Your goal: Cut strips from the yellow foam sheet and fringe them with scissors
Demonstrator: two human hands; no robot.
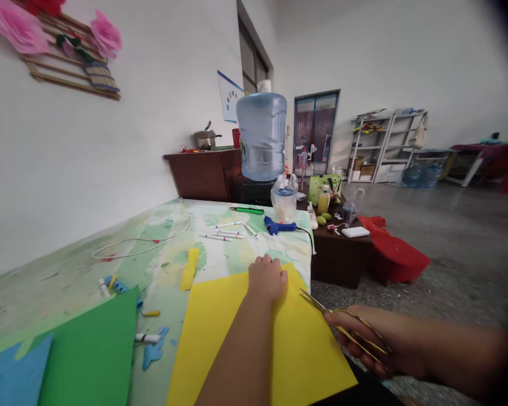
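A large yellow sheet lies at the near edge of the table, its right side reaching past the edge. My left hand is closed at the sheet's far edge, fingers curled over it and thumb to the right. In my right hand is a pair of gold-handled scissors. Their blades are slightly apart and lie at the sheet's right edge, just right of my left hand. The fingertips of my left hand are partly hidden by its knuckles.
A yellow strip, several markers, a green utility knife and a blue glue gun lie beyond the sheet. Green foam sheet and blue sheet are at left. A dark low table stands to the right.
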